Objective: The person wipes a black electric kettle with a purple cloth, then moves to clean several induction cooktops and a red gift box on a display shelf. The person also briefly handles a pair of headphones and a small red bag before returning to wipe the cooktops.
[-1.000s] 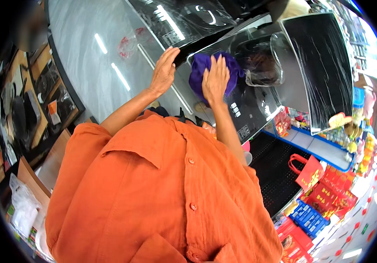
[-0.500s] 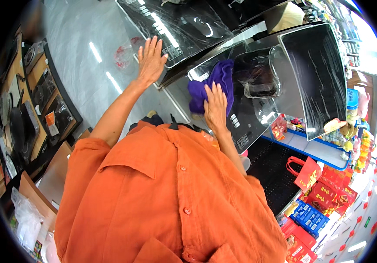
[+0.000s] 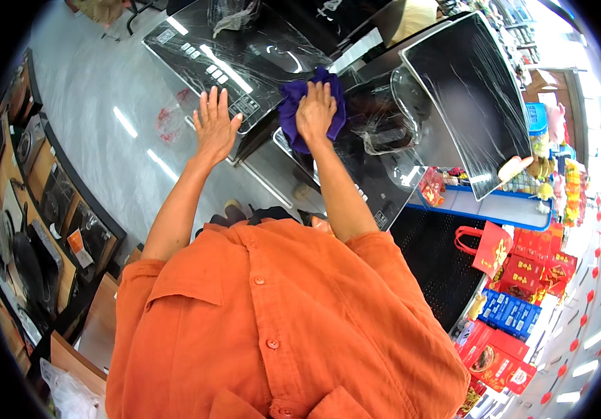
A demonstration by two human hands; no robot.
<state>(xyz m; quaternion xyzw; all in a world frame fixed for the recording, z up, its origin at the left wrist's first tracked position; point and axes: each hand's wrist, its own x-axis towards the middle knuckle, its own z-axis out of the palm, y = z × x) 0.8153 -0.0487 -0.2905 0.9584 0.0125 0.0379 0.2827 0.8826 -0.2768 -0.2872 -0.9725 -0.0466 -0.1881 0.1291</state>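
Note:
My right hand (image 3: 316, 114) presses a bunched purple cloth (image 3: 289, 115) down, its fingers bent into the fabric. The cloth lies where two glossy black appliances meet, over the right edge of the left appliance (image 3: 195, 66) and the far left part of the right one (image 3: 384, 188). Both have rows of white markings, and the left one is wrapped in clear film. Beside the left appliance's near corner is my left hand (image 3: 214, 136), empty, fingers spread. Whether it touches the edge I cannot tell.
A tilted black panel (image 3: 464, 98) under creased film rises on the right. Past it are a blue-rimmed rack (image 3: 503, 209), a red gift bag (image 3: 492, 250) and blue boxes (image 3: 510, 313). Cookware displays (image 3: 56, 188) line the left, across a shiny grey floor (image 3: 91, 91).
My right hand has slid the cloth away from me and leftward, reaching the left appliance's edge. Its fingers are more bent. The view has shifted; my left hand stays spread near the corner.

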